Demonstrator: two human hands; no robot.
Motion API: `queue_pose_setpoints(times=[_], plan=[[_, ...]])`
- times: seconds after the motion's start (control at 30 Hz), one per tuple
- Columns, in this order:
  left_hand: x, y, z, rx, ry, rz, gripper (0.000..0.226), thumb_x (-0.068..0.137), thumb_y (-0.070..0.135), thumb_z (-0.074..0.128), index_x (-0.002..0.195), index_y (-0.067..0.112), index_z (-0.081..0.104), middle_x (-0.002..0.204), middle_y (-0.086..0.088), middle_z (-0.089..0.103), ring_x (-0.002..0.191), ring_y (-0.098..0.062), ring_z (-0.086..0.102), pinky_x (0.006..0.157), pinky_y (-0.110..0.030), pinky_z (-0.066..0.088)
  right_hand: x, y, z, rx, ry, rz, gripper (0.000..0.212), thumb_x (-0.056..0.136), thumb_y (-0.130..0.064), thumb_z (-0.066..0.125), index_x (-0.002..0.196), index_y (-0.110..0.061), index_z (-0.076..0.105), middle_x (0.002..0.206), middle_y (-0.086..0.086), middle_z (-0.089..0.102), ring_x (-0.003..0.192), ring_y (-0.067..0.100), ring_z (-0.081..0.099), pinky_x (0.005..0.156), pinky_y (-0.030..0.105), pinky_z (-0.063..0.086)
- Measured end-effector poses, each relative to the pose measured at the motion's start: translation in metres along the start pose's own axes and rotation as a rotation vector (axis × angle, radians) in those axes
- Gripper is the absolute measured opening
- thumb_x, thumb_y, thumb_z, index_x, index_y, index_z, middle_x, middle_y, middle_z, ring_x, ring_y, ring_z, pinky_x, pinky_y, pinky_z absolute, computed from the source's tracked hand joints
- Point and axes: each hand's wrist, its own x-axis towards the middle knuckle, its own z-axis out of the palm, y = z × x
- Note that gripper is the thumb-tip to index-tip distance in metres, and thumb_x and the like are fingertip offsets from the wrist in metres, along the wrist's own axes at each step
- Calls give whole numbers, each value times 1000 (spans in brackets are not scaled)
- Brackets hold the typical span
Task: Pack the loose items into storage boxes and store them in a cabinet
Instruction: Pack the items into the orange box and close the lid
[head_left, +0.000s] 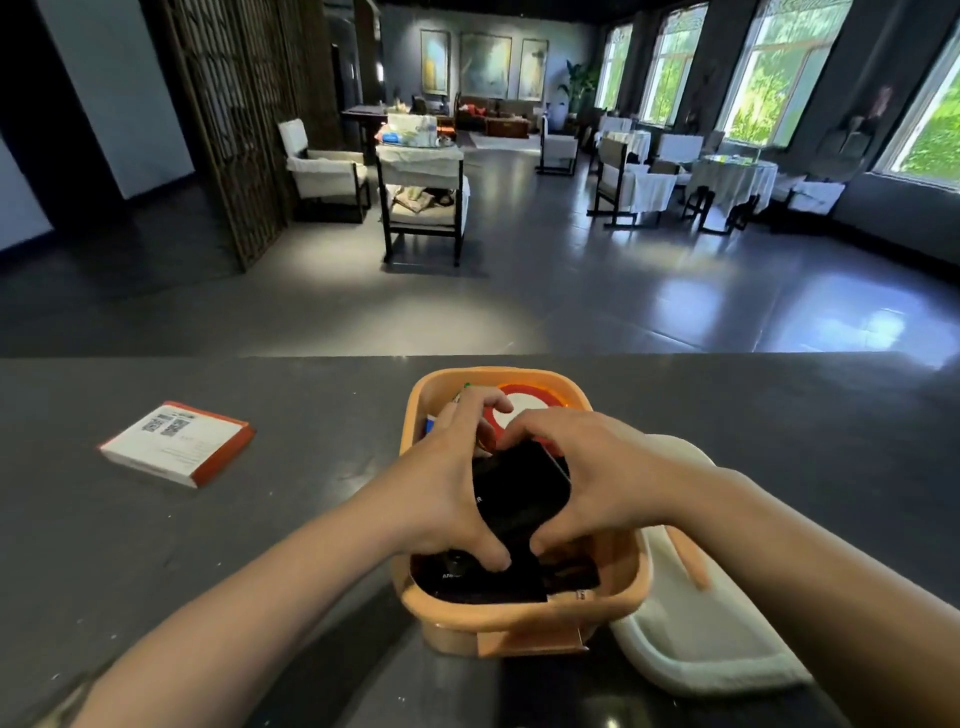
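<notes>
Two bare forearms, no sleeves in view, left hand (441, 483) and right hand (587, 478) without rings, watches or gloves

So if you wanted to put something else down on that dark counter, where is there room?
Bare counter lies between the white and orange booklet and the orange box, and again right of the white lid. The box itself is crowded: both hands, left and right, hold a black item over other contents.
</notes>
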Motion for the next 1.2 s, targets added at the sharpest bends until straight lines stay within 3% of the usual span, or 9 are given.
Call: queue_pose_setpoints(times=[0.17, 0.3, 0.4, 0.53, 0.6, 0.8, 0.9, 1.0, 1.2], plan=[[7, -1, 4, 116, -113, -13, 115, 38, 31, 90, 121, 51, 14, 122, 14, 30, 107, -10, 50, 76, -30, 58, 6, 6, 6, -89, -82, -46, 78, 51, -63, 78, 117, -34, 51, 104, -19, 42, 99, 4, 41, 88, 21, 39], [4, -11, 1, 71, -154, -58, 107, 43, 25, 92, 125, 41, 24, 124, 13, 38, 111, -6, 50, 86, -25, 53, 11, 13, 23, -62, -106, 18, 73, 47, -75, 69, 108, -39, 50, 102, -22, 47, 95, 2, 46, 84, 23, 46], [-7, -28, -7, -13, -91, -114, 74, 58, 24, 88, 120, 33, 49, 120, 17, 51, 109, 4, 51, 91, -17, 47, 10, 22, 39, -45, -60, 65, 73, 43, -77, 68, 103, -40, 48, 100, -23, 47, 91, 1, 46, 78, 21, 46], [-23, -46, 5, 12, 270, -126, 21, 84, 15, 66, 103, 23, 67, 111, 12, 61, 107, 0, 52, 97, -19, 38, 13, 24, 53, -48, -52, 82, 71, 43, -81, 63, 99, -41, 45, 99, -23, 46, 91, 0, 43, 78, 22, 44], [-26, -51, 12, -2, 361, -140, 19, 87, 10, 61, 100, 22, 69, 109, 13, 62, 107, 0, 52, 96, -16, 36, 16, 20, 60, -21, -58, 105, 72, 42, -81, 63, 100, -42, 44, 99, -24, 44, 93, 0, 43, 78, 21, 42], [-29, -59, 23, 22, 393, -104, 22, 89, 8, 57, 102, 22, 68, 117, 14, 56, 107, 10, 43, 89, 6, 23, 22, 17, 82, -42, -180, 159, 73, 43, -75, 68, 103, -44, 39, 106, -21, 42, 99, 2, 39, 86, 28, 44], [-31, -62, 32, 57, 381, -98, 21, 91, 14, 56, 104, 26, 66, 124, 19, 50, 111, 12, 39, 92, 3, 24, 20, 21, 91, -6, -232, 190, 70, 48, -70, 73, 105, -43, 43, 106, -20, 43, 100, 3, 41, 88, 26, 43], [-32, -64, 39, 49, 373, -103, 20, 90, 20, 57, 106, 31, 65, 127, 23, 47, 115, 14, 36, 98, -11, 28, 20, 21, 95, 40, -243, 203, 69, 49, -66, 76, 105, -43, 42, 105, -19, 43, 99, 3, 41, 87, 25, 44], [-32, -65, 41, 33, 393, -73, 20, 91, 22, 56, 104, 34, 65, 124, 27, 46, 112, 25, 31, 88, -3, 27, 15, 24, 92, 135, -230, 207, 72, 53, -70, 75, 112, -41, 47, 110, -21, 44, 102, 0, 44, 88, 20, 43]])
